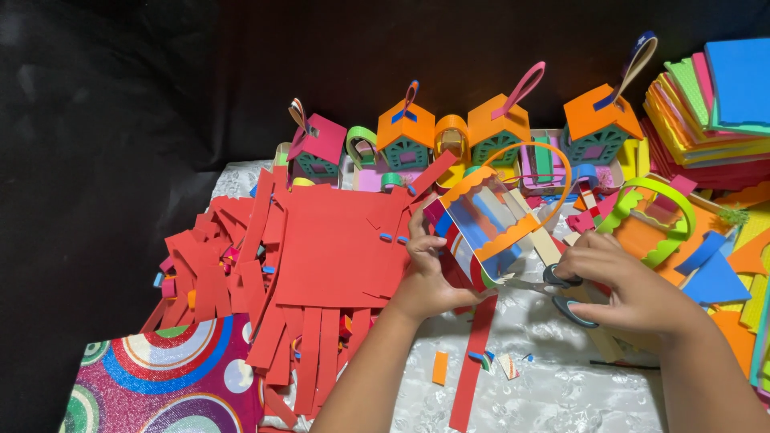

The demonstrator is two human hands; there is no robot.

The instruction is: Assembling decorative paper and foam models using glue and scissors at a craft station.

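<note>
While the small box-shaped foam lantern with an orange scalloped rim is gripped by the left hand and the dark-handled scissors are clasped in the right hand, the thin rim could be nicked if the blades slip.

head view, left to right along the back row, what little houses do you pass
red-roofed house → orange-roofed house with a blue loop → orange-roofed house with a pink loop → orange-roofed house with a tan and blue loop

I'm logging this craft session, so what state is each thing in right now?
Left hand: gripping the lantern's base.
Right hand: holding the scissors.
Scissors: blades at the lantern's lower edge; open or shut unclear.
Paper lantern: tilted, held off the table.
Foam houses: upright in a row.
Red strips: cut, lying loose.
</note>
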